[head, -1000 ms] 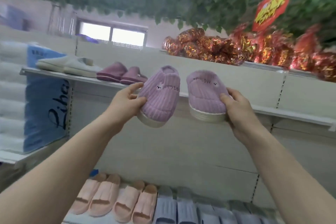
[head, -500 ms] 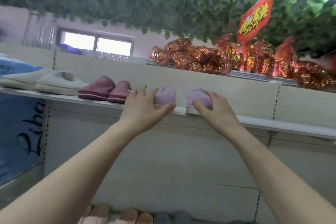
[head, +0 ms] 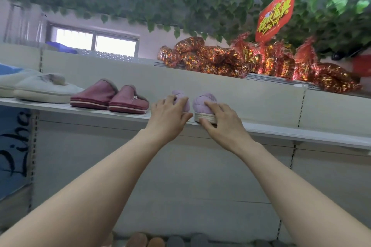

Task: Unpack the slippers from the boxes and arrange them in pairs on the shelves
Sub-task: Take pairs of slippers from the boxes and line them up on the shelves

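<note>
Two lilac plush slippers stand side by side on the white shelf [head: 281, 133], toes toward me. My left hand [head: 170, 115] covers most of the left lilac slipper [head: 181, 96], fingers spread over its top. My right hand [head: 220, 118] rests on the right lilac slipper [head: 202, 101], thumb pressed on its pale sole at the shelf's front edge. To their left stands a pair of maroon slippers [head: 110, 97], and further left a pair of white slippers [head: 38, 88].
The shelf to the right of the lilac pair holds nothing. Red and gold foil packages [head: 251, 62] lie on the top shelf under hanging green leaves and a red sign [head: 276, 18]. Several slippers [head: 152, 241] show on the bottom shelf.
Both hands carried the lilac slippers from mid-air onto the shelf and set them down beside the maroon pair. The hands now rest on top of them, closer together.
</note>
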`<action>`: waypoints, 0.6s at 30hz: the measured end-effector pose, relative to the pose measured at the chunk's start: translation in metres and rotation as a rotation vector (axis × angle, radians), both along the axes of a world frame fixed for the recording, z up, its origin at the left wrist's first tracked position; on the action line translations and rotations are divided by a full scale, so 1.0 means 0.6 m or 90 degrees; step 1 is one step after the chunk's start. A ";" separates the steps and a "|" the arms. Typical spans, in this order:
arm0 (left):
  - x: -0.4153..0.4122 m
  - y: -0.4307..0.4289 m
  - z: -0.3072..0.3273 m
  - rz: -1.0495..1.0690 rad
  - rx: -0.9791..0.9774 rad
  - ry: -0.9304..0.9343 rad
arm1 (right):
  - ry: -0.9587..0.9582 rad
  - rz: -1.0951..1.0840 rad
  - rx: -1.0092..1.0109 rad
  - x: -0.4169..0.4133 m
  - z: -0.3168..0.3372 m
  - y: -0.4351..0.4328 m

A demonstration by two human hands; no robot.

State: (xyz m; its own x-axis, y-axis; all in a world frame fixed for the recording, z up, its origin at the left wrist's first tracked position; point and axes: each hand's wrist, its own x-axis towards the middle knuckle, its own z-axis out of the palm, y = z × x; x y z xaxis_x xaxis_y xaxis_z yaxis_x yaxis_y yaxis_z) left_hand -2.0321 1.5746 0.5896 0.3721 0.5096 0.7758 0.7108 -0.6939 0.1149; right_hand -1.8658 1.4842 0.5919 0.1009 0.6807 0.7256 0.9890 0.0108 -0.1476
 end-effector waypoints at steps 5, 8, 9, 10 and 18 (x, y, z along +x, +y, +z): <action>-0.002 0.009 0.001 -0.039 -0.023 0.005 | -0.008 0.004 -0.024 0.010 -0.003 0.018; -0.003 0.010 0.001 -0.039 -0.011 0.012 | -0.018 0.002 -0.023 0.014 -0.004 0.020; -0.003 0.010 0.002 -0.041 -0.008 0.015 | -0.020 0.002 -0.025 0.014 -0.005 0.020; -0.002 0.010 0.002 -0.044 -0.006 0.016 | -0.023 0.002 -0.025 0.015 -0.004 0.020; -0.019 -0.021 -0.017 -0.047 0.064 0.046 | -0.145 -0.017 -0.020 0.023 -0.009 -0.035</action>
